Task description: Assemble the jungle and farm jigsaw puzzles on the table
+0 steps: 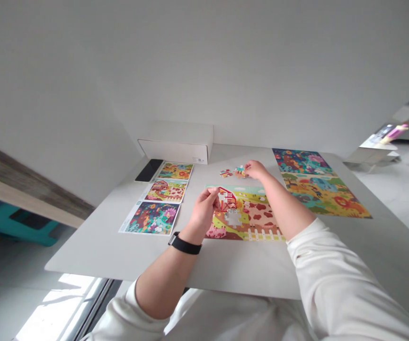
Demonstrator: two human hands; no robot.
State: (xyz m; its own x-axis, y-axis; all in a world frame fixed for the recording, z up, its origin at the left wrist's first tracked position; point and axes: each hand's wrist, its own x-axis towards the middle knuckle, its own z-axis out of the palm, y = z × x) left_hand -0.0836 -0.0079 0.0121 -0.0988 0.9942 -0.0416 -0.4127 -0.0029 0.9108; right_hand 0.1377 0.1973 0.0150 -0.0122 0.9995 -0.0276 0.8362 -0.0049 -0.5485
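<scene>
A farm jigsaw puzzle with a red barn, a spotted cow and a white fence lies in front of me. Grey table shows through gaps in it near the barn and below it. Over its left edge, my left hand is closed in a pinch, and whatever is between the fingertips is hidden. Beyond the puzzle's far edge, my right hand has its fingertips closed on a small colourful puzzle piece. Just left of that, some loose puzzle pieces lie on the table.
Left of the puzzle lies a reference sheet with three pictures, beside a black phone. A white box stands against the wall. Two more assembled puzzles lie to the right on the grey table.
</scene>
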